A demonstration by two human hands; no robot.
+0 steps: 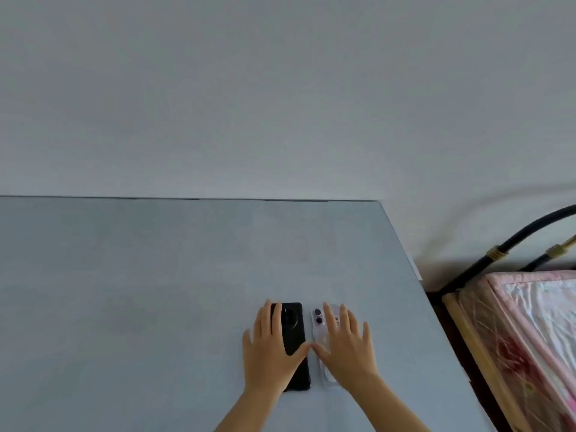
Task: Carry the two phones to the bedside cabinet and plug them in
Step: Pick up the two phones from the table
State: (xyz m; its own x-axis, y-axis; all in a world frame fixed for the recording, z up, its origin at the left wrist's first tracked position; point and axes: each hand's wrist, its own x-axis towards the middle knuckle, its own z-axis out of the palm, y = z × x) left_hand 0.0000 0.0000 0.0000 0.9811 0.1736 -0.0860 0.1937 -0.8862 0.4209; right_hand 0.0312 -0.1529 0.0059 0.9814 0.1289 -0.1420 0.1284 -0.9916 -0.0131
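Observation:
Two phones lie face down, side by side, on a pale blue-grey table point(140, 291). The black phone point(294, 332) is on the left, with a round camera ring near its top. To its right lies the light phone point(319, 319), in a clear case with two lenses. My left hand point(269, 353) rests flat over the black phone's left side, fingers spread. Spread the same way, my right hand point(349, 353) lies flat over the light phone and covers most of it. Neither hand grips a phone. No bedside cabinet or charging cable is in view.
The table's right edge point(414, 269) runs diagonally toward me. Beyond it stands a bed with a black metal frame point(530, 229), a wooden rail and a pink cover under plastic point(536, 322). A plain white wall point(280, 88) is behind the table.

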